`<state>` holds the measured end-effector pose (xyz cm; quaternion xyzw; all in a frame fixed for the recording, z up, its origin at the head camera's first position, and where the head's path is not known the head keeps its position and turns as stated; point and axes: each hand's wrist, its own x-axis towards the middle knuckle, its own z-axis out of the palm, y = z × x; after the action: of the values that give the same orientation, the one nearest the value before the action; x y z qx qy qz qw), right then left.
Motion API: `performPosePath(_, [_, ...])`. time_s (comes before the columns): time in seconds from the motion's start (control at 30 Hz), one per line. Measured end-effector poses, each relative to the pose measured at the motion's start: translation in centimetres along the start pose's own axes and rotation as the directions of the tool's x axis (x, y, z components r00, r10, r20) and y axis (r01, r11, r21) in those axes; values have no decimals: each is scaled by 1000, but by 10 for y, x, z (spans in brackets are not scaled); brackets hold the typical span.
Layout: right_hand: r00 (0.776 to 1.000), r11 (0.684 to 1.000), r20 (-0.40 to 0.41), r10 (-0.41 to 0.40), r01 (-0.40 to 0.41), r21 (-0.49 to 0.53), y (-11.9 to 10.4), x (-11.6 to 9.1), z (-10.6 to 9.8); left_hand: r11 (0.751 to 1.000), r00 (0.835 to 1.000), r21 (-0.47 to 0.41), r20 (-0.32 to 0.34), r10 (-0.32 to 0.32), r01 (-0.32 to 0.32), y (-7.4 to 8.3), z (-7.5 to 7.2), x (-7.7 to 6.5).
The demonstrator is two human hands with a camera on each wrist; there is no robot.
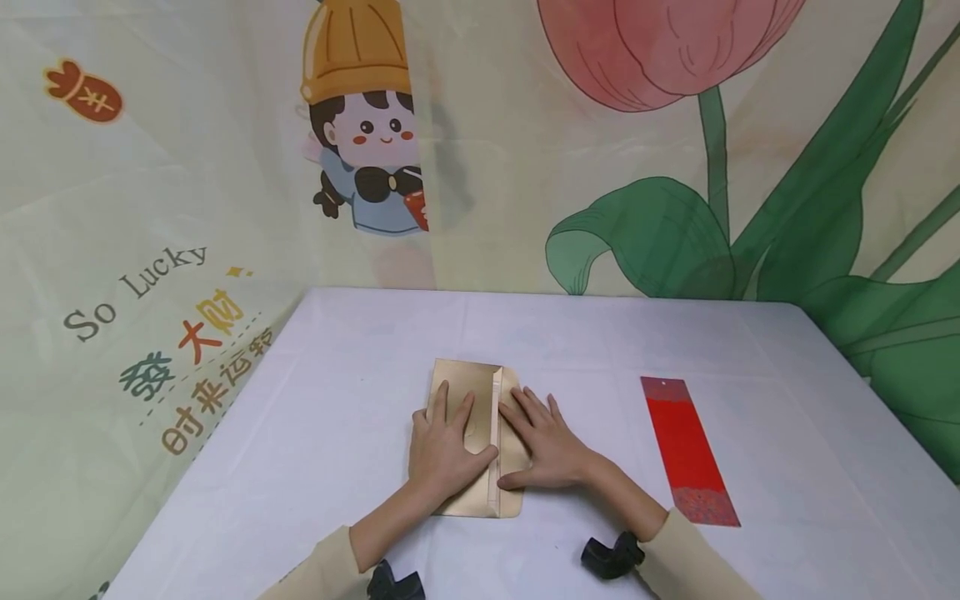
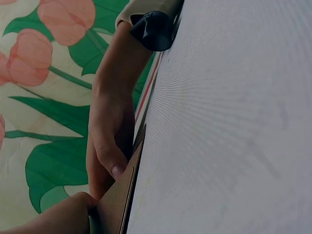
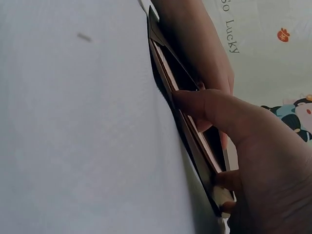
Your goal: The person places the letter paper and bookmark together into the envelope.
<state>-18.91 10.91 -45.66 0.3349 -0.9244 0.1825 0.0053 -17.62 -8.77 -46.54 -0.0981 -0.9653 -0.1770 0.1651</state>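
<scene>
A gold paper envelope (image 1: 474, 502) lies upright on the table, with a narrow pale strip (image 1: 495, 417) along its right-side fold. Across its main panel the left hand (image 1: 448, 450) presses with spread fingers, thumb reaching to the strip. On the right-side flap (image 1: 512, 502) rests the right hand (image 1: 551, 446), its fingers spread and fairly straight. The right wrist view has the right thumb (image 3: 204, 105) touching the envelope's slightly raised edge (image 3: 165, 63). Parts of the envelope are hidden beneath both hands.
A red paper envelope (image 1: 688, 446) with patterned ends lies to the right on the white-covered table (image 1: 337, 358). Black wrist-worn devices (image 1: 612, 556) sit at both cuffs. A printed cloth (image 1: 487, 167) with a tulip and a cartoon figure hangs behind the table.
</scene>
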Motion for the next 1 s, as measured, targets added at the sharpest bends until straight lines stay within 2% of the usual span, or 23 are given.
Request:
performPosePath(0.57, [998, 997, -28, 53, -55, -60, -13, 2, 7, 1000, 1000, 27, 4, 16, -16, 1, -1, -1])
performPosePath(1.0, [998, 998, -54, 34, -37, -60, -10, 2, 8, 1000, 999, -26, -30, 13, -14, -2, 4, 0])
